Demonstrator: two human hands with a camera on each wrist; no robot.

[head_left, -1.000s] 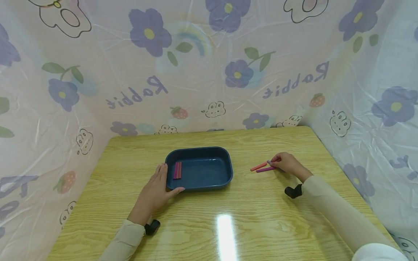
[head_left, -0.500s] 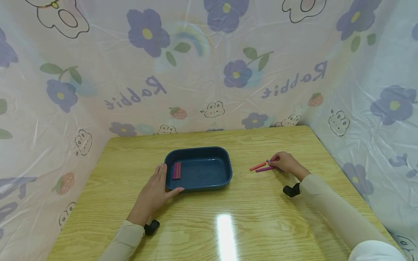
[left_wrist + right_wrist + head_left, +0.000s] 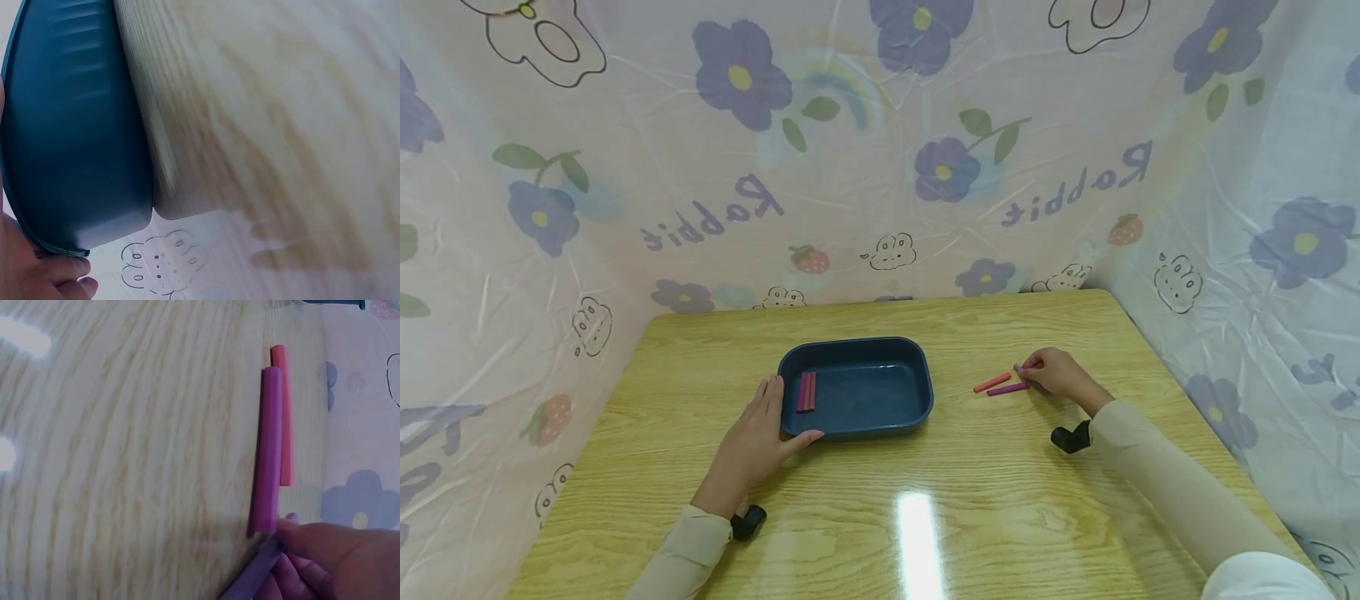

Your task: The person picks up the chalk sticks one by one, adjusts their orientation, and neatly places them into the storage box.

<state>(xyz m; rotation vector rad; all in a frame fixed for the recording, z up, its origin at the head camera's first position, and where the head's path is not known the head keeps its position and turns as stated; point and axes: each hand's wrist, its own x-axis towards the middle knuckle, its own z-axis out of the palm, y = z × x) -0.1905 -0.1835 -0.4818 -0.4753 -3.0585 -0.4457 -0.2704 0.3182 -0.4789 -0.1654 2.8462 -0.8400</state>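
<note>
Fingers of the left hand (image 3: 751,444), straight with thumb apart, touch the bench's (image 3: 827,533) dark-blue tray (image 3: 865,396), probably steadying it; inside, sticks (image 3: 806,392) lie side by side leftward, seemingly saving room. The right hand's (image 3: 1054,372) pinch a greyish-purple stick (image 3: 253,572), beside magenta (image 3: 267,450) and coral (image 3: 286,419) ones.

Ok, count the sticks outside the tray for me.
3. A red stick and a purple stick lie on the table, right of the tray; a gray stick is pinched in the right hand. That hand could hide more.
</note>
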